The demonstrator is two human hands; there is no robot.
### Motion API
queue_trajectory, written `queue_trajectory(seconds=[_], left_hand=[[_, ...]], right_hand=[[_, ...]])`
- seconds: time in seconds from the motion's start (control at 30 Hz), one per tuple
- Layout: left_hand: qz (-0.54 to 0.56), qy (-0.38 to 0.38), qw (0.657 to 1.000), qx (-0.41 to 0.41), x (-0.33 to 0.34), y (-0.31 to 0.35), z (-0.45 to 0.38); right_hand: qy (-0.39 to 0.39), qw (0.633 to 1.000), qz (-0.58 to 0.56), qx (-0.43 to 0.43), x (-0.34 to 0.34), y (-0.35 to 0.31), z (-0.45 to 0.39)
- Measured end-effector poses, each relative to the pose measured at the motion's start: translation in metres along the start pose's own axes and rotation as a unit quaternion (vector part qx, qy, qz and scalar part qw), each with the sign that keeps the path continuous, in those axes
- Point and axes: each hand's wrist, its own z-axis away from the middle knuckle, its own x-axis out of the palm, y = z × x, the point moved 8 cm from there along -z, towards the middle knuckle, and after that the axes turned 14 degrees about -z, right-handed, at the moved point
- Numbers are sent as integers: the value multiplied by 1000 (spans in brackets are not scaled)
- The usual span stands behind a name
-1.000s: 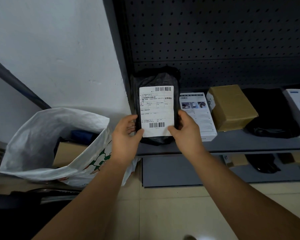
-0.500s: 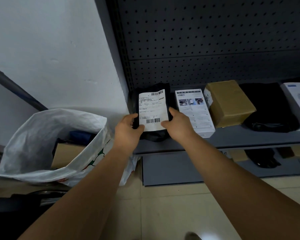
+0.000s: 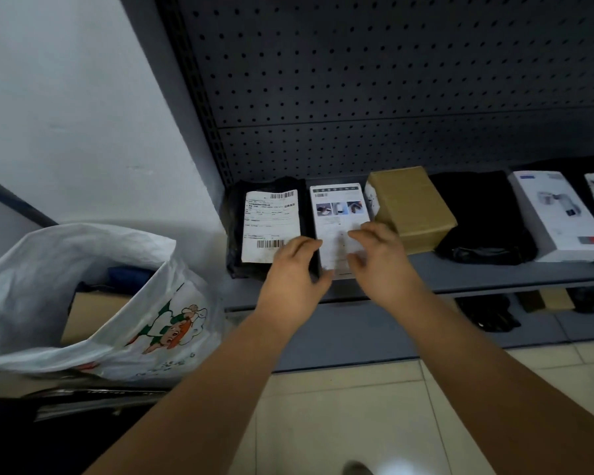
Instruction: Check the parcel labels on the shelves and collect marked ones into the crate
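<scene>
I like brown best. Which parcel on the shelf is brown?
The cardboard box, third from the left wall. The other parcels on that shelf are black bags or white boxes.

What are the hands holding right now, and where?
Nothing is plainly held. The left hand and right hand are over the white box; the black parcel lies released.

Two bare forearms reaching forward and up from the lower edge, converging. Left hand (image 3: 294, 269) palm down, fingers loosely extended, gripping nothing. Right hand (image 3: 379, 255) just beside it, fingers spread and slightly curled, motion-blurred, also holding nothing.
</scene>
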Motion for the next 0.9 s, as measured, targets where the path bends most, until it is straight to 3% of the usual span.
queue_trajectory(seconds=[0.1,0.27,0.47,0.6,0.77,0.83,0.9], left_hand=[[22,-56,996,-64,21,1,-5],[112,-57,982,-142,35,-5,-11],[95,-2,987,-127,31,6,-7],[80,55,990,-101,19,10,0],[29,124,992,17,0,48,6],[31,111,993,14,3,54,4],[53,86,994,-33,9,50,4]], right_hand=[[-12,1000,-4,13,-3,10,1],[-16,999,-35,15,-13,20,3],[-4,993,-112,43,-18,31,7],[-7,956,-259,140,-17,41,11],[-61,888,-375,260,-9,48,19],[-99,854,-407,308,0,51,25],[-96,850,-412,314,0,53,26]])
